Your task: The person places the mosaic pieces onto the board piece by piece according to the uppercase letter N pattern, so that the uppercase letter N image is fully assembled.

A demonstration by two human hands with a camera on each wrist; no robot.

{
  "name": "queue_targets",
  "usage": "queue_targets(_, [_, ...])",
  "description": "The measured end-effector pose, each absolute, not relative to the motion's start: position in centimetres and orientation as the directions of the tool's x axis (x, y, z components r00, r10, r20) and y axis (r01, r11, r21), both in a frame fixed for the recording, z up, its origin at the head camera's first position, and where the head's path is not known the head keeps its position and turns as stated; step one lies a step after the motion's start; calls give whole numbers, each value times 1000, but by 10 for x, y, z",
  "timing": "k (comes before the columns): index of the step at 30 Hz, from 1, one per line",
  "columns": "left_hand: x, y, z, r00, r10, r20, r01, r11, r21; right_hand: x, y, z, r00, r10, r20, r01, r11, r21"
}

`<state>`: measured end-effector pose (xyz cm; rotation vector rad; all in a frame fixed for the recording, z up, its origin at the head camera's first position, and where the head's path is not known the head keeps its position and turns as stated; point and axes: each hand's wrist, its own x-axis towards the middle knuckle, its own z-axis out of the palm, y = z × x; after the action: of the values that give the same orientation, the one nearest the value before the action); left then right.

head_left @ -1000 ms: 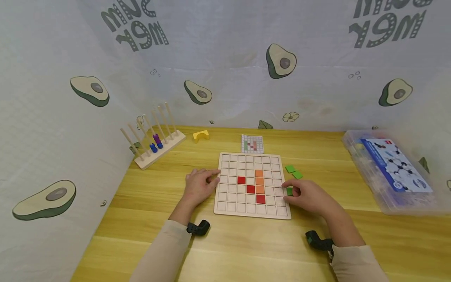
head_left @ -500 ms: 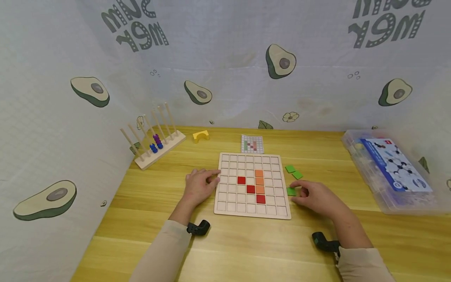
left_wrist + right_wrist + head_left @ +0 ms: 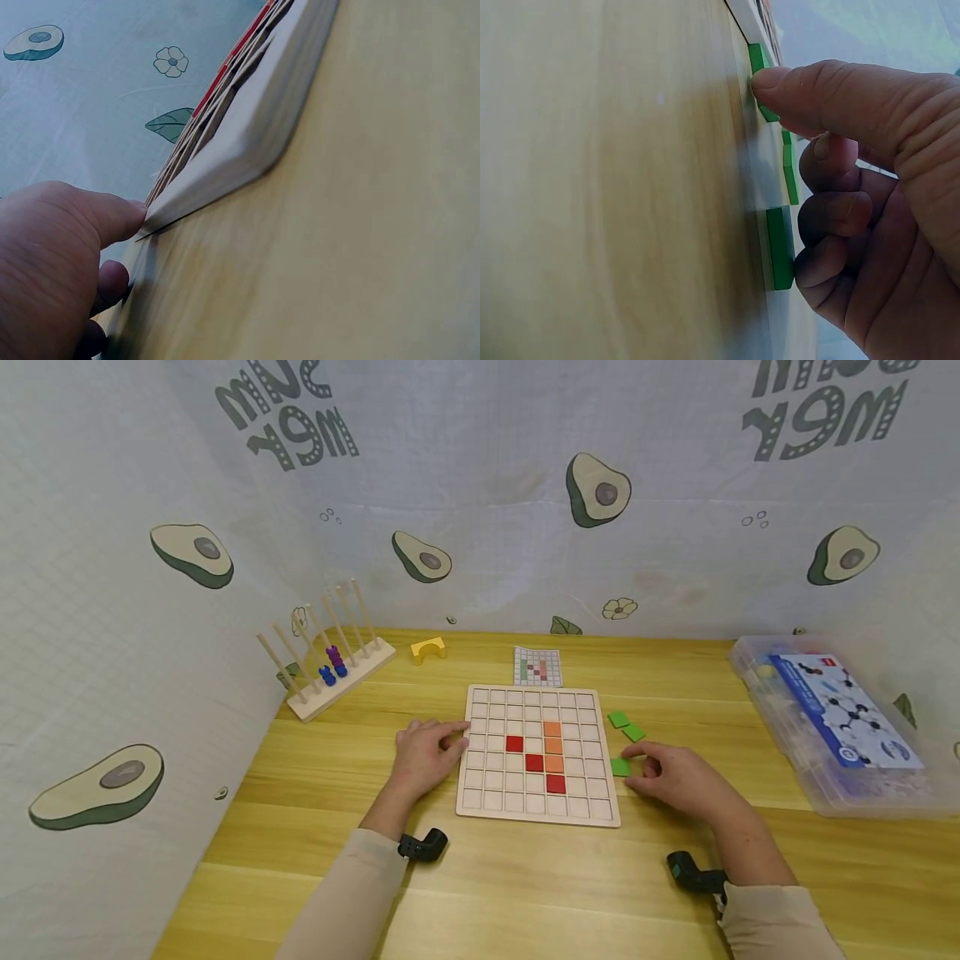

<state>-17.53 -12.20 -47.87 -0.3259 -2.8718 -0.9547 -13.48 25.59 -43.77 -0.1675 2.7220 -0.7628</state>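
A square wooden grid board (image 3: 486,799) lies mid-table, with several red tiles (image 3: 533,762) and orange tiles (image 3: 553,746) in its cells. The left hand (image 3: 422,758) touches the board's left edge with its index finger and thumb; in the left wrist view the thumb (image 3: 112,217) meets that edge. By the opposite edge, the right hand (image 3: 675,778) pinches a green tile (image 3: 619,767) between thumb and index finger, its other fingers curled. In the right wrist view the thumb partly covers this tile (image 3: 757,58). Two more green tiles (image 3: 618,719) lie just beyond the hand.
A printed pattern card (image 3: 537,667) sits behind the board. A wooden peg rack (image 3: 347,678) with blue and purple beads and a yellow arch block (image 3: 428,649) stand back left. On the right is a clear plastic case (image 3: 840,727). A patterned curtain surrounds the table.
The right hand has drawn slightly to the right, off the board's edge, uncovering more of the green tile, which stays nearly in place. Left hand and board have not moved.
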Motion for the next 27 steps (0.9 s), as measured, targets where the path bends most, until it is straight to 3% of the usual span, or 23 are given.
queue_targets(16, [-175, -123, -479, -972, 173, 161, 235, 782, 577, -134, 253, -436, -952, -216, -219, -79, 860, -504])
queue_targets(27, [-177, -122, -480, -972, 174, 158, 234, 782, 578, -135, 254, -432, -950, -199, -241, -48, 856, -515])
